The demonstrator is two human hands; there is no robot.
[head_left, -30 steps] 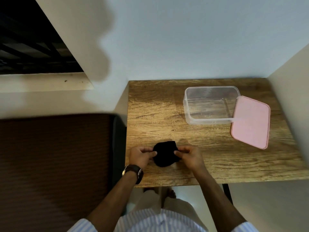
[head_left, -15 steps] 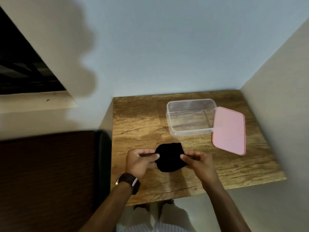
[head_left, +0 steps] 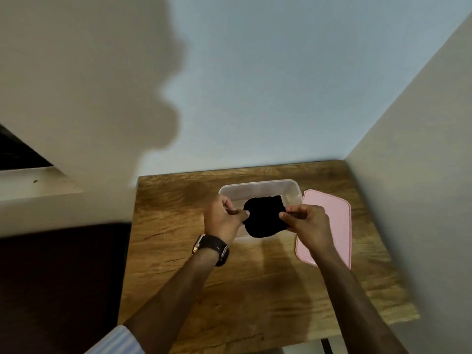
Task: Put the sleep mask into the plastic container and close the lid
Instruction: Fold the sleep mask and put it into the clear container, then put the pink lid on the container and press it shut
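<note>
Overhead, both hands, left hand [head_left: 224, 221] and right hand [head_left: 307, 226], pinch the black sleep mask [head_left: 264, 217] over the open plastic container [head_left: 258, 187]; pink lid [head_left: 329, 226] beside it on the counter [head_left: 173, 226]

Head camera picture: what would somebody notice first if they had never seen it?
Probably the black sleep mask, pinched between the left hand and right hand over the clear plastic container at the back of the wooden table. Next, the pink lid, lying flat just right of the container.
</note>
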